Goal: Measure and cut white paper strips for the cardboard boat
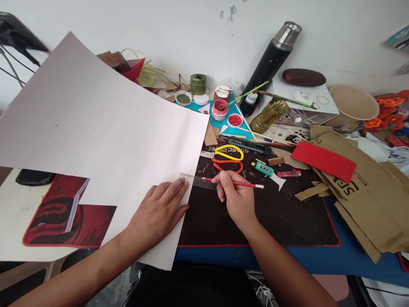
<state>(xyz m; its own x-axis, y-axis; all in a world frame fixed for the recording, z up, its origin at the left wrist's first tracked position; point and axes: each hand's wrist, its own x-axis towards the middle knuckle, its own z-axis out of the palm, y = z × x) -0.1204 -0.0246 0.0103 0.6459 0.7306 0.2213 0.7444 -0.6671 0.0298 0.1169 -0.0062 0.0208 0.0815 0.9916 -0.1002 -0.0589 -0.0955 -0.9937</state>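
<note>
A large white sheet of paper [121, 123] spreads over the left side, with a notch cut in its lower left part. My left hand [159, 204] lies flat on it near the right edge, fingers stretched out. Those fingertips press on a clear ruler [201, 182] that crosses the paper's edge and reaches over the dark mat. In my right hand [238, 198], closed fingers grip a red pencil [246, 184]. The pencil's tip points left, just over the ruler; whether it touches is hard to tell. Scissors [234, 152] with yellow and orange handles lie beyond, partly under the paper.
A green lighter [262, 167], a pink lighter [289, 173] and a cutter knife [244, 144] lie on the dark mat [271, 217]. Paint jars [220, 109] and a tilted black thermos [266, 64] stand behind. Folded cardboard [377, 204] and a red card [324, 161] are at right.
</note>
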